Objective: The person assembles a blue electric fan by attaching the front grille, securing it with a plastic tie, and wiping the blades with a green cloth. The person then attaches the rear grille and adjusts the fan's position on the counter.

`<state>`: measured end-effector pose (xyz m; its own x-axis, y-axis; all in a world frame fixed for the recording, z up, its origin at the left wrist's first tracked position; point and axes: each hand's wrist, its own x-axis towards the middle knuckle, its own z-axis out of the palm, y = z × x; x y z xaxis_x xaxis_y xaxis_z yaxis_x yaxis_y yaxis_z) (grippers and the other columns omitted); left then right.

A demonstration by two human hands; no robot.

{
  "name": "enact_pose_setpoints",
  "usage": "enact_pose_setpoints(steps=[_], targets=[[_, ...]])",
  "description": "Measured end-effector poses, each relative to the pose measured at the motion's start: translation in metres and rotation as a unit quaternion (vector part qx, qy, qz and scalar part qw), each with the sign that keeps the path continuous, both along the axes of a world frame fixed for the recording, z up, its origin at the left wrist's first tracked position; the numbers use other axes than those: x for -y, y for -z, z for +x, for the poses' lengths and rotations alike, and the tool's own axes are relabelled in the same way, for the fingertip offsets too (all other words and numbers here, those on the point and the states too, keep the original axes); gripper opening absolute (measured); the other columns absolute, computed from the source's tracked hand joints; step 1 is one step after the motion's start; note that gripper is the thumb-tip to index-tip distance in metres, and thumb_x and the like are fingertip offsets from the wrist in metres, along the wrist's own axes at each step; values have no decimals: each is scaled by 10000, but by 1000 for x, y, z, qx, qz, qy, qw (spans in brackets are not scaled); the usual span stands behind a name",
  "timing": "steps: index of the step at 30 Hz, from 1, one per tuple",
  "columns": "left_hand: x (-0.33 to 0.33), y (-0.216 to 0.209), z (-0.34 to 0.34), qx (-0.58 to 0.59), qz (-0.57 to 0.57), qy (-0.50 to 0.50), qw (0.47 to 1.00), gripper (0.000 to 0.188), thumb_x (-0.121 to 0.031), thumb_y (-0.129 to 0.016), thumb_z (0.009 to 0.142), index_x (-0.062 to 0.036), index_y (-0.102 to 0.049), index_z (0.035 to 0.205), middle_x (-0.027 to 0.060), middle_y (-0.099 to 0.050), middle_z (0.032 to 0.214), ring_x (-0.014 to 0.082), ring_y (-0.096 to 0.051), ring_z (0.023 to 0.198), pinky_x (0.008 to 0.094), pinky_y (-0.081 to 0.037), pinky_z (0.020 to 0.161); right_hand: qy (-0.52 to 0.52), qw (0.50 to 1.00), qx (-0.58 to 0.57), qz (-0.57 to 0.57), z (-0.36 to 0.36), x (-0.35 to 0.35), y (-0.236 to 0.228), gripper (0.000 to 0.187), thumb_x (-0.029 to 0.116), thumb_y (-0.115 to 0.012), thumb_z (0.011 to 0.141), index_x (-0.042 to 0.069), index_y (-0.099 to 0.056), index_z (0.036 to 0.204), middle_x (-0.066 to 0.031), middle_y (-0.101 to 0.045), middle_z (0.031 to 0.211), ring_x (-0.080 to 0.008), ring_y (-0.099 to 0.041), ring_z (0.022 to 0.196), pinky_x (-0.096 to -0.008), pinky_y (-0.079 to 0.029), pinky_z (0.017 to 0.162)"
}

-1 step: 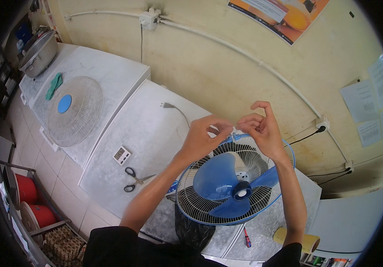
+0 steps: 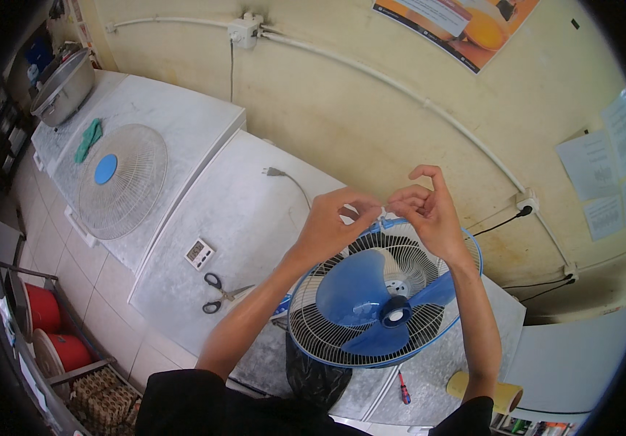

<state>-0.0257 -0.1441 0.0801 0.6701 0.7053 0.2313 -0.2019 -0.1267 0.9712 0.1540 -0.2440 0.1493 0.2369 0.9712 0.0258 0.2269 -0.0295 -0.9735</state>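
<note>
Head view: the white surface [image 2: 233, 207] is extending beneath the fan [image 2: 394, 312], which is facing the person, probably for easy reach. Its round cover [image 2: 135, 183] is lying well apart at left, leaving the blades [image 2: 353, 289] exposed. At the fan's upper edge, the left hand [image 2: 338, 219] and right hand [image 2: 431, 216] are nearly meeting, thumbs and forefingers pinching close; what they're holding is too small to tell.

Probably a kitchen: chest freezers [image 2: 222, 200], metal pot [image 2: 71, 97].
</note>
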Motion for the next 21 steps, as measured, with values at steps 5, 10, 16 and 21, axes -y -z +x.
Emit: enact_pose_setpoints(steps=[5, 10, 16, 21], targets=[[-3, -3, 0, 6, -5, 17, 1000, 166, -106, -759, 929, -7, -775, 1061, 80, -758, 1014, 141, -703, 904, 291, -573, 798, -8, 1000, 15, -4, -4, -2, -4, 440, -94, -637, 967, 71, -361, 1267, -157, -711, 1038, -187, -712, 999, -306, -563, 873], [-8, -9, 3, 0, -9, 23, 1000, 166, -94, -761, 922, 15, -782, 1046, 108, -770, 1002, 148, -718, 876, 284, -578, 776, 2, 1000, 26, -16, -4, -6, -10, 440, -81, -650, 966, 70, -365, 1265, -154, -715, 1036, -185, -720, 992, -294, -566, 855], [-10, -14, 7, -25, -7, 27, 999, 178, -122, -787, 901, 12, -788, 1018, 102, -775, 983, 136, -721, 853, 273, -577, 759, -1, 998, 4, -59, 0, -6, -15, 420, -35, -655, 983, 77, -367, 1268, -139, -712, 1030, -178, -706, 1003, -284, -546, 846], [-10, -7, 12, -5, 28, 36, 999, 134, -118, -778, 886, -7, -759, 959, 57, -745, 898, 110, -694, 823, 271, -570, 755, -28, 996, 74, -49, -1, -5, -8, 311, 9, -640, 1010, 77, -417, 1215, -90, -693, 1004, -148, -649, 977, -285, -509, 872]])
